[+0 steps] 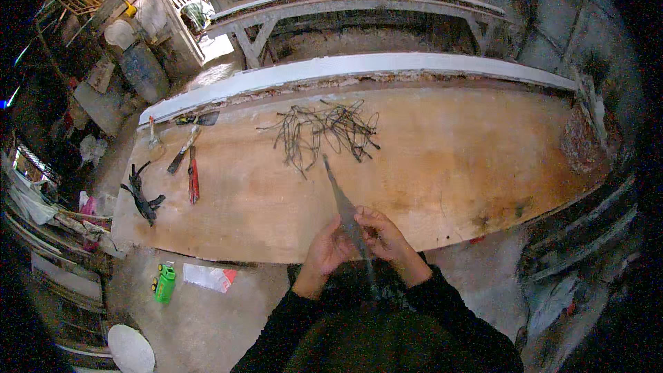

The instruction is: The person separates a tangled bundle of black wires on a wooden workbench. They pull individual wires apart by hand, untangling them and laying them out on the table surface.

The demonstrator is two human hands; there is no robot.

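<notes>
Near the front edge of the wooden table point(428, 159), both my hands are closed on a long, narrow dark grey strip point(347, 217). It tapers to a thin point at its far end, and its lower end hangs toward my lap. I cannot tell what it is made of. My left hand point(327, 245) grips its left side, and my right hand point(388, 236) pinches its right side with thumb and fingers. Beyond the strip's tip lies a loose tangle of thin black cords point(324, 130), with short knotted ends.
On the table's left lie a red-handled tool point(193, 176), a dark-handled tool point(181, 152) and a bundle of black strips point(143, 197). A white beam point(359, 63) runs along the far edge. A green toy truck point(164, 283) and paper point(207, 277) are on the floor.
</notes>
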